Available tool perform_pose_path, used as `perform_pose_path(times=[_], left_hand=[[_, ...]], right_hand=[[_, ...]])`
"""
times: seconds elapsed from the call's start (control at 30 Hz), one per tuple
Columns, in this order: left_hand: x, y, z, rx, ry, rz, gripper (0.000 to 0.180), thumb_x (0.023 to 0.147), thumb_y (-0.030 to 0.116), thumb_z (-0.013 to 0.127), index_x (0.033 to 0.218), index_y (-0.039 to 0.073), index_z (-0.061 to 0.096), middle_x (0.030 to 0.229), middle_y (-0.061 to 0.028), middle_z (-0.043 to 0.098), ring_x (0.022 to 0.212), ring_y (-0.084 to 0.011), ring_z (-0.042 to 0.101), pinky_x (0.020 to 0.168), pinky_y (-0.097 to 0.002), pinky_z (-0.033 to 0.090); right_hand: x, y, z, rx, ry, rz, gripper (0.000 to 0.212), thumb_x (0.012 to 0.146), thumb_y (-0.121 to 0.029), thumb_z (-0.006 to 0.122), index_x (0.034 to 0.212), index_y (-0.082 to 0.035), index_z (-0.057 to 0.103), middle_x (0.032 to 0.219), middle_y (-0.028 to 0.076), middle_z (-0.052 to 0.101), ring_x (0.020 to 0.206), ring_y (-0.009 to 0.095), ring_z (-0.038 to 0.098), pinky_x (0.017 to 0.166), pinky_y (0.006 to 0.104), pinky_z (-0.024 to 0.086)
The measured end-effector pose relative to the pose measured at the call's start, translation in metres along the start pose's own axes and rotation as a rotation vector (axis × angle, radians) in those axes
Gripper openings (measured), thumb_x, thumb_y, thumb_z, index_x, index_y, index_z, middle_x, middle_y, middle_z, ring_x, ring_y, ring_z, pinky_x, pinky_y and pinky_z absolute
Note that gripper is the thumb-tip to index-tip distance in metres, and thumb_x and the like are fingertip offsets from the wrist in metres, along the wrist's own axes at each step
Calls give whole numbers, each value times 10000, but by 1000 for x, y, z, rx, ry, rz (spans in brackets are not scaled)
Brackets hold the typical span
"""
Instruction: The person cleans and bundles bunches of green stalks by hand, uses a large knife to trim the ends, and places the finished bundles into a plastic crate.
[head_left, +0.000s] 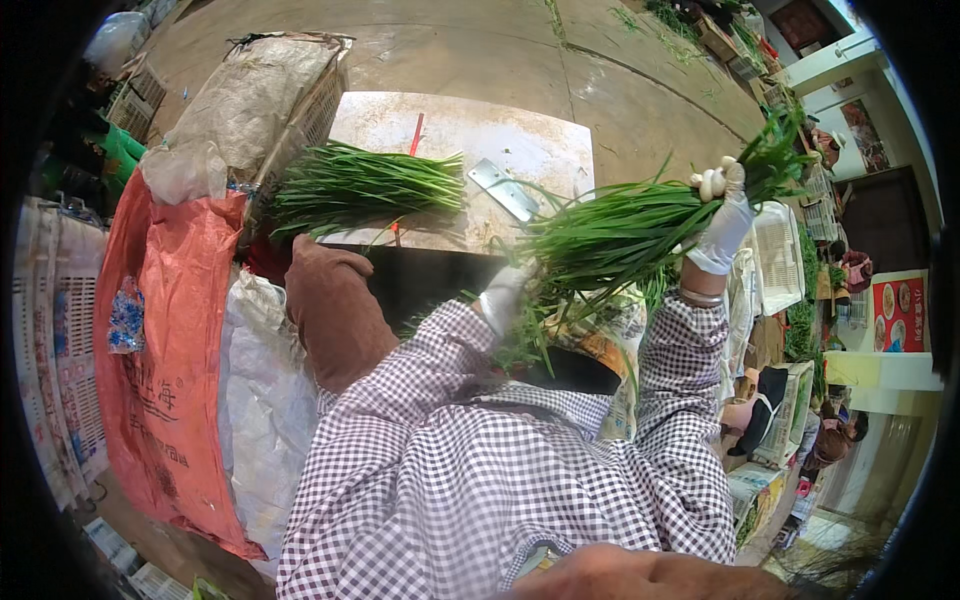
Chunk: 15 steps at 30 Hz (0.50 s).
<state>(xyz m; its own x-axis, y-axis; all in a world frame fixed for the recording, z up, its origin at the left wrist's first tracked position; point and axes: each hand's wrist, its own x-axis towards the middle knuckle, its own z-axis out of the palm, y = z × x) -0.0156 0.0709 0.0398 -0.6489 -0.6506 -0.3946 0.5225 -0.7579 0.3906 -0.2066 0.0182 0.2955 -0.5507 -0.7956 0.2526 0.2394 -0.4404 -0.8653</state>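
My right hand (728, 220), in a white glove, is raised and closed around a bunch of long green garlic chives (620, 235). The leaves stretch from that fist leftward over the near edge of the white tabletop (375, 112). My left hand (505, 297), also gloved, is at the left, lower end of the bunch; it is blurred, and its fingers cannot be made out. Loose strands hang beneath it. A second bunch of chives (370, 185) lies on the left part of the tabletop. To its right is a flat metal blade with holes (503, 190).
Red strips (417, 135) lie by the bunch on the table. At left stand a covered crate (250, 90) and a large orange-red woven sack (190, 350). A white plastic basket (778, 258) is at right. Farther right are people, crates and greens.
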Motion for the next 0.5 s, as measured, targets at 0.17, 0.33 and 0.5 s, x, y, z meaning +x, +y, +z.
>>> perform_pose_path(times=[0.17,0.33,0.5], left_hand=[[7,-16,-95,516,360,-67,227,926,310,639,864,92,631,640,30,554,568,-124,505,520,-263,384],[-36,-11,-25,559,327,425,464,763,70,776,1182,39,578,1106,-54,584,969,-174,583,892,-314,491],[-21,-3,17,376,127,556,156,827,-10,698,975,33,676,1098,2,549,925,-124,589,847,-256,502]], right_hand=[[3,-27,-4,56,-117,-74,195,969,-221,594,923,-32,590,624,-59,284,553,73,298,665,253,425],[-9,-21,-7,42,-41,-22,182,963,-208,605,910,-34,596,621,-55,288,560,74,311,669,267,414],[-17,-5,-3,-86,-94,-38,148,943,-175,629,870,-47,617,590,-50,356,517,79,325,641,278,434]])
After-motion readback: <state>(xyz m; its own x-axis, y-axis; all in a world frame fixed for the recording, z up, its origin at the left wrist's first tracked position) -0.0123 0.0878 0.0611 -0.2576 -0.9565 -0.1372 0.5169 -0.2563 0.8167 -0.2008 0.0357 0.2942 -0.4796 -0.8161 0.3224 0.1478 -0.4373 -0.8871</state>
